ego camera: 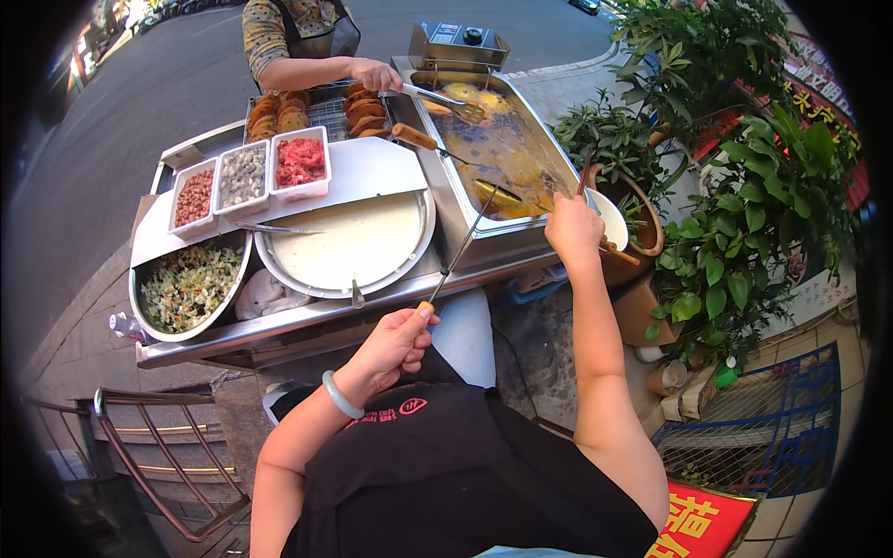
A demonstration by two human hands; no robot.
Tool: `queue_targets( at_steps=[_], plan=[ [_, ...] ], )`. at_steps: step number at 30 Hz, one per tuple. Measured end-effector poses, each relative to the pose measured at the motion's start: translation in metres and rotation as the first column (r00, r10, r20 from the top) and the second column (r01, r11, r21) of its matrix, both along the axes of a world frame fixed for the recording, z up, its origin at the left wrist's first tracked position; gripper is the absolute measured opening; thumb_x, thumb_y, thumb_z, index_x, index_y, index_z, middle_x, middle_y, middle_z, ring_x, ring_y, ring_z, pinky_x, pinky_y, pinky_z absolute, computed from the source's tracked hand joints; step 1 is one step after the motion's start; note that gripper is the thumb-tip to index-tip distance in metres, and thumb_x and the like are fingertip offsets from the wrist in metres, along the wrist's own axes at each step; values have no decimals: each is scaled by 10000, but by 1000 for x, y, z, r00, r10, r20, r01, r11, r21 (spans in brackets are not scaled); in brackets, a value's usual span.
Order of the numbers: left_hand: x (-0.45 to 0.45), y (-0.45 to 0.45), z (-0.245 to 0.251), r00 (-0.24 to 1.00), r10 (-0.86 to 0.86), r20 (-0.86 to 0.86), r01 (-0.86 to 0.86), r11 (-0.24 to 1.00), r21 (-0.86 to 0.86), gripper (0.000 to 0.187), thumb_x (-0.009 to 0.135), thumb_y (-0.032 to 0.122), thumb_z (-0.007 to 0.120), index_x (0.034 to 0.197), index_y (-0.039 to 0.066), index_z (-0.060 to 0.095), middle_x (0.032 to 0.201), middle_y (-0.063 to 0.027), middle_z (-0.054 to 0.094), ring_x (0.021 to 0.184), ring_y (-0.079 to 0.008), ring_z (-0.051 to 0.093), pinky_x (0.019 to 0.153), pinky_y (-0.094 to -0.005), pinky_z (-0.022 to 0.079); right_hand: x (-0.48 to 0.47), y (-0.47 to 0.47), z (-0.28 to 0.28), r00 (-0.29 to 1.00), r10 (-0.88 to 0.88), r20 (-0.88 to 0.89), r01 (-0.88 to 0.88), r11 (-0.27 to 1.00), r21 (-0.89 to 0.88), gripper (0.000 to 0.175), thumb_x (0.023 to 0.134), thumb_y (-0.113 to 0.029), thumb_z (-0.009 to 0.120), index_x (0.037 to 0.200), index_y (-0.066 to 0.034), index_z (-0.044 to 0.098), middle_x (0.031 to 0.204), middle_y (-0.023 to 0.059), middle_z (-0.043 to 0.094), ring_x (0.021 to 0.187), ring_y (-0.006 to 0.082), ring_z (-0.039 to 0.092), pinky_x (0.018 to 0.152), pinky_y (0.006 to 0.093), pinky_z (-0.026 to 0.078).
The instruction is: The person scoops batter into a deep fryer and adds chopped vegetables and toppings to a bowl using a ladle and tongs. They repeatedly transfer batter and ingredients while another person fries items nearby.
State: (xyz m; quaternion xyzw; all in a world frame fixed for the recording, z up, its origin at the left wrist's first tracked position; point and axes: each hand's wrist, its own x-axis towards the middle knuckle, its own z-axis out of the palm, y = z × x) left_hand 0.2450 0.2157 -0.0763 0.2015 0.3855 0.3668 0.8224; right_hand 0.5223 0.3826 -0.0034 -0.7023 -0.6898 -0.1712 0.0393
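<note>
My left hand [401, 349], a pale bangle on its wrist, grips the wooden handle of a long metal-rod ladle [457, 258]. The rod slants up over the rim of the deep fryer [474, 240], and its flat dark head [499, 191] lies at the oil's near end. My right hand [573, 227] is closed at the fryer's near right corner on a thin reddish-brown stick [584, 173], perhaps one of a pair of chopsticks; the fingers hide much of it. Another wooden-handled ladle [416, 137] rests across the fryer's left edge. Golden fritters [464, 92] float at the far end.
Across the stall a person's hand [377, 74] holds metal tongs [446, 102] over the oil. Fried cakes [366, 111] stand on a wire rack. Left are batter in a basin [349, 244], chopped vegetables [192, 286], and tubs of peanuts [194, 199], oysters [242, 174] and raw meat [300, 160].
</note>
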Motion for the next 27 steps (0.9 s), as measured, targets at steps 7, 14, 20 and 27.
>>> queue_targets(
  at_steps=[7, 14, 20, 27],
  plan=[
    [-2, 2, 1, 999, -35, 39, 35, 999, 7, 301, 1028, 378, 532, 1023, 77, 554, 671, 42, 445, 481, -21, 335, 427, -175, 263, 3, -17, 11, 999, 12, -43, -14, 999, -34, 327, 834, -235, 716, 1137, -121, 668, 961, 148, 668, 880, 359, 688, 754, 474, 550],
    [-2, 1, 2, 999, -30, 29, 30, 1000, 0, 308, 1025, 387, 535, 1025, 79, 554, 660, 44, 434, 475, -21, 334, 420, -175, 262, -7, -15, 6, 996, 71, -59, -71, 997, 6, 194, 835, -131, 646, 1017, -70, 673, 960, 168, 658, 850, 365, 699, 709, 459, 568],
    [-5, 0, 2, 998, -38, 54, 39, 999, -17, 300, 1029, 380, 529, 1024, 81, 554, 662, 44, 436, 470, -21, 334, 413, -172, 259, -11, 7, -14, 998, 67, -14, -67, 998, -13, 263, 838, -192, 698, 1070, -78, 648, 953, 167, 646, 854, 370, 689, 714, 466, 559],
    [-9, 0, 1, 996, -13, 91, 16, 999, -41, 297, 1030, 375, 527, 1023, 81, 565, 667, 42, 438, 464, -19, 331, 407, -168, 259, -14, 10, -14, 996, 90, -7, -90, 995, -37, 285, 836, -174, 690, 1100, -73, 650, 961, 164, 645, 842, 368, 690, 703, 464, 558]
  ],
)
